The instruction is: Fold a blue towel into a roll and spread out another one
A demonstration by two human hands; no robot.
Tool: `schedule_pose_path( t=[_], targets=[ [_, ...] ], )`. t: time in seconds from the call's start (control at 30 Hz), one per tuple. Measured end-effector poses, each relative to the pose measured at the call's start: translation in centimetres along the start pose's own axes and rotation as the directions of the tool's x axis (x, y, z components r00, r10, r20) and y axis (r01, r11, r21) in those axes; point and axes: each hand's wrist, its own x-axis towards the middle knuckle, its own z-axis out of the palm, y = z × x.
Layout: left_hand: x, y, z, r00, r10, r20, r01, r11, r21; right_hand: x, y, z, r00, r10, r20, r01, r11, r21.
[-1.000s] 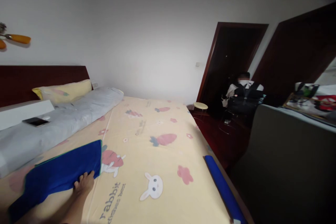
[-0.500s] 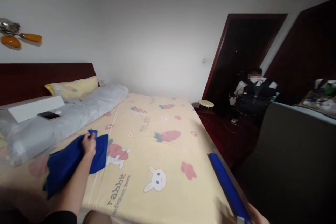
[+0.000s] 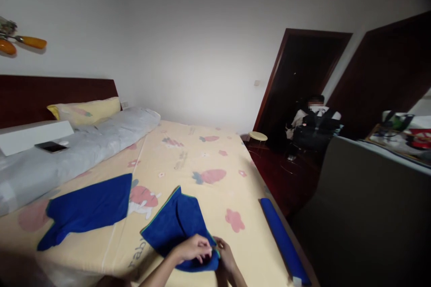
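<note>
Both hands meet at the near right corner of a blue cloth with green edging (image 3: 182, 219). My left hand (image 3: 195, 249) pinches the cloth near that corner. Beside it, my right hand (image 3: 224, 251) has its fingers closed on the green edge. The far part of this cloth rests on the patterned bedsheet (image 3: 256, 251), with a few creases. Another blue cloth (image 3: 90, 206) lies spread to the left, its near left corner bunched. A long, narrow blue folded item (image 3: 283, 237) rests along the right edge of the bed.
Grey bedding (image 3: 101, 143) by the headboard carries a white box (image 3: 37, 134) and a phone (image 3: 51, 146). A yellow pillow (image 3: 87, 112) is behind. A round stool (image 3: 257, 136) stands past the bed. A person (image 3: 314, 125) sits near the doorway. A grey panel (image 3: 363, 206) rises at right.
My left hand has let go of the left cloth and moved right. My right hand has come in from the bed's right edge. Both now hold another blue cloth. The view has shifted slightly.
</note>
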Motion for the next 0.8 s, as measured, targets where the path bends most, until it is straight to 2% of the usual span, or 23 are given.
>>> schedule_pose_path(
  t=[0.07,0.13,0.23,0.3,0.37,0.5,0.6,0.63,0.7,0.8],
  targets=[
    [1.5,-0.7,-2.3,0.997,-0.022,-0.068,0.024,0.999,0.033,-0.9,0.0,-0.9,1.0,-0.006,0.028,0.006,1.0,-0.002],
    [3.3,-1.4,-5.1,0.979,-0.046,-0.196,0.063,0.995,0.08,-1.6,-0.2,-2.1,0.999,-0.026,0.025,0.027,0.999,-0.025],
    [5.1,-2.8,-8.8,0.916,-0.103,-0.387,0.172,0.974,0.149,-1.5,-0.8,-4.3,0.986,-0.116,-0.121,0.095,0.981,-0.168],
    [5.4,-3.9,-10.1,0.888,-0.134,-0.44,0.234,0.955,0.18,-1.0,-1.0,-5.9,0.954,-0.178,-0.243,0.113,0.96,-0.257],
    [5.2,-4.7,-10.5,0.892,-0.146,-0.428,0.254,0.945,0.206,-0.5,-0.9,-7.2,0.931,-0.199,-0.307,0.101,0.947,-0.305],
    [4.6,-4.9,-9.4,0.941,-0.116,-0.317,0.199,0.949,0.246,-0.1,-0.7,-8.4,0.906,-0.239,-0.35,0.082,0.909,-0.409],
    [3.6,-3.7,-7.5,0.978,-0.052,-0.204,0.103,0.963,0.249,0.0,-1.3,-7.2,0.865,-0.353,-0.358,0.143,0.855,-0.498],
    [3.1,-3.2,-6.5,0.988,-0.029,-0.154,0.066,0.968,0.243,0.1,-1.6,-6.3,0.862,-0.39,-0.323,0.18,0.832,-0.526],
    [1.9,-2.1,-4.2,0.999,0.011,-0.036,-0.002,0.975,0.222,0.3,-2.2,-3.7,0.892,-0.414,-0.183,0.261,0.801,-0.539],
    [0.1,-1.2,-0.5,0.991,0.026,0.135,-0.051,0.981,0.189,0.7,-1.9,0.6,0.944,-0.326,0.045,0.308,0.825,-0.474]
  ],
)
